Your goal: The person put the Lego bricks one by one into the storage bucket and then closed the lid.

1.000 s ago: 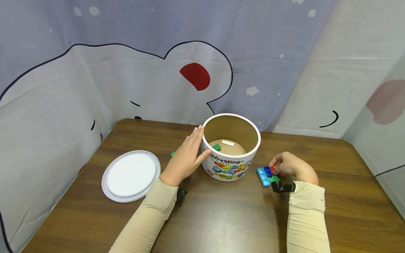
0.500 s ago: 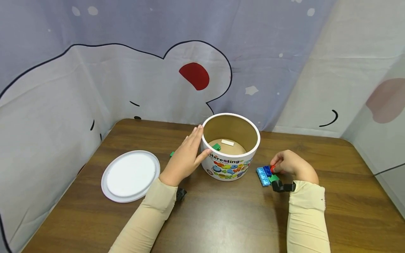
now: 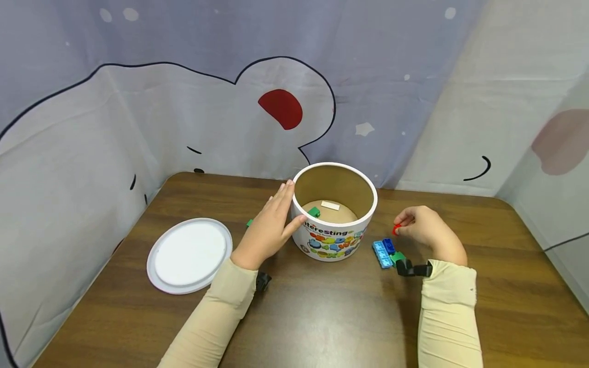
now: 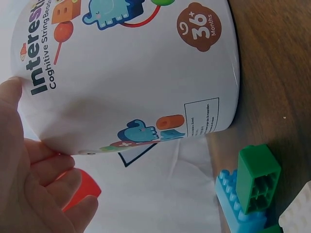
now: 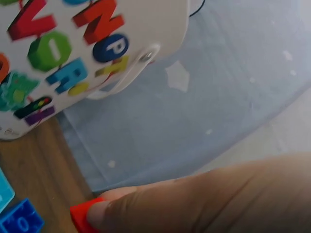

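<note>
My right hand (image 3: 428,230) pinches a small red building block (image 3: 396,229) between thumb and fingers, a little above the table. Just below it lie a light blue block (image 3: 382,254), a dark blue block (image 3: 388,246) and a green block (image 3: 398,258). At the middle stands a round white bucket (image 3: 331,245) with printed letters and no lid on it. My left hand (image 3: 267,230) rests against the bucket's left side, fingers extended along the rim and thumb at the front. Inside the bucket are a green block (image 3: 314,211) and a white block (image 3: 330,205).
A round white lid (image 3: 190,253) lies on the brown table at the left. Beside the bucket, the left wrist view has a green block (image 4: 258,179) on a light blue block (image 4: 226,194), with a white piece (image 4: 299,213) nearby. A printed curtain (image 3: 207,112) hangs behind.
My right hand has moved slightly away from me with the red block, parting it from the dark blue and green blocks. The left hand has stayed on the bucket.
</note>
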`<state>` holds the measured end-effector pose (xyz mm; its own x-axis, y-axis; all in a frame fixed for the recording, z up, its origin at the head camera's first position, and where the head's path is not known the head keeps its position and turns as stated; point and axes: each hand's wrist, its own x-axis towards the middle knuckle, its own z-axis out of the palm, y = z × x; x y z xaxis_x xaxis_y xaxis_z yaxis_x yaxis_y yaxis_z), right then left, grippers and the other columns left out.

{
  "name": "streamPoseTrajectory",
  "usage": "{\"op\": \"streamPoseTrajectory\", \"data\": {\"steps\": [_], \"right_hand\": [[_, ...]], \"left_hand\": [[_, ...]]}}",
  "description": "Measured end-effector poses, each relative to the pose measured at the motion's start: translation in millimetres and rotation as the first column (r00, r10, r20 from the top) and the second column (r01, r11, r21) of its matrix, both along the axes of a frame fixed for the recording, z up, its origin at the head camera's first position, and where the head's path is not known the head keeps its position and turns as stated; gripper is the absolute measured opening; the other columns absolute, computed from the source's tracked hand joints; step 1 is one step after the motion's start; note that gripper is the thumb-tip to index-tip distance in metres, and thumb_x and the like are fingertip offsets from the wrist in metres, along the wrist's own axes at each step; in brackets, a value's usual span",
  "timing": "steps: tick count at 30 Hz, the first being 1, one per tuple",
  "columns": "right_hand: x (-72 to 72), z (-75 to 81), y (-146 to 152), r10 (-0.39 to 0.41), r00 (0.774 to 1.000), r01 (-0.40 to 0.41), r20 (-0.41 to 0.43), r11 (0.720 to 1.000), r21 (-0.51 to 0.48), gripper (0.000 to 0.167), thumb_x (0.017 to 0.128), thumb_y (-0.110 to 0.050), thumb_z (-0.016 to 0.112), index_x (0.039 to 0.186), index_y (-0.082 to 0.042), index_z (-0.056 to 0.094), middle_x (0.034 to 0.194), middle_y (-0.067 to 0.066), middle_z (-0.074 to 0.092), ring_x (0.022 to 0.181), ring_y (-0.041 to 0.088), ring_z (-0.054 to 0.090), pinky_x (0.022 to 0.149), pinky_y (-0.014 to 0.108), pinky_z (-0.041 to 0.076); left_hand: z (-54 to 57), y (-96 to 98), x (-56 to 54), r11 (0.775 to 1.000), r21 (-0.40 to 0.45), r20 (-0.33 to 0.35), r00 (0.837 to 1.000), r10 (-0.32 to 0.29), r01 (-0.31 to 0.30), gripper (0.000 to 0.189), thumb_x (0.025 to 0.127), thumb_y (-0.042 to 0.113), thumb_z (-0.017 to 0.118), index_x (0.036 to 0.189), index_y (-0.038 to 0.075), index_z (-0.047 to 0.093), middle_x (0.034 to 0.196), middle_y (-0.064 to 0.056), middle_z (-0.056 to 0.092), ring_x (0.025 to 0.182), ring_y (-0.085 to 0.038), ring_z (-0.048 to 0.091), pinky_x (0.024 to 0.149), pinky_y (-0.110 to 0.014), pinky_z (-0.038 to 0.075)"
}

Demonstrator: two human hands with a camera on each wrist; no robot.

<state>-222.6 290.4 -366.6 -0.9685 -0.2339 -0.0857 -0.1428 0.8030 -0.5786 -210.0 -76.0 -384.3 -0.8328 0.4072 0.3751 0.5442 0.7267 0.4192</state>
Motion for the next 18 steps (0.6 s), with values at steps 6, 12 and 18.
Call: {"op": "streamPoseTrajectory", "data": {"steps": [6, 12, 18], "right_hand": [[5.9, 14.9, -8, -0.022, 0.992, 0.019, -0.123, 0.999, -0.026, 0.015, 0.088, -0.003, 0.073, 0.101, 0.005, 0.07, 0.089, 0.011, 0.073, 0.084, 0.026, 0.068, 0.073, 0.034, 0.055], [15.2, 28.5, -20, -0.08, 0.956, 0.07, -0.283, 0.997, -0.046, 0.017, 0.092, -0.004, 0.071, 0.106, 0.005, 0.072, 0.099, 0.018, 0.069, 0.088, 0.032, 0.069, 0.079, 0.044, 0.056], [19.1, 34.9, -36, -0.135, 0.862, 0.075, -0.489, 0.987, -0.141, 0.016, 0.091, 0.001, 0.069, 0.105, 0.006, 0.073, 0.099, 0.02, 0.065, 0.085, 0.034, 0.07, 0.074, 0.014, 0.054]], "left_hand": [[-0.7, 0.0, -0.9, 1.0, -0.004, -0.004, 1.0, -0.002, 0.002, 0.078, 0.105, 0.043, 0.053, 0.16, 0.0, 0.019, 0.166, -0.015, 0.022, 0.154, -0.029, 0.019, 0.121, -0.051, 0.023], [0.7, -1.9, 0.1, 0.997, -0.075, -0.077, 0.997, 0.015, -0.021, 0.077, 0.104, 0.045, 0.054, 0.16, 0.001, 0.025, 0.165, -0.014, 0.026, 0.153, -0.029, 0.022, 0.12, -0.054, 0.025], [4.1, -3.5, 2.3, 0.982, -0.182, -0.144, 0.989, 0.031, -0.057, 0.077, 0.102, 0.048, 0.056, 0.159, 0.004, 0.03, 0.165, -0.011, 0.028, 0.154, -0.024, 0.021, 0.122, -0.052, 0.022]]}}
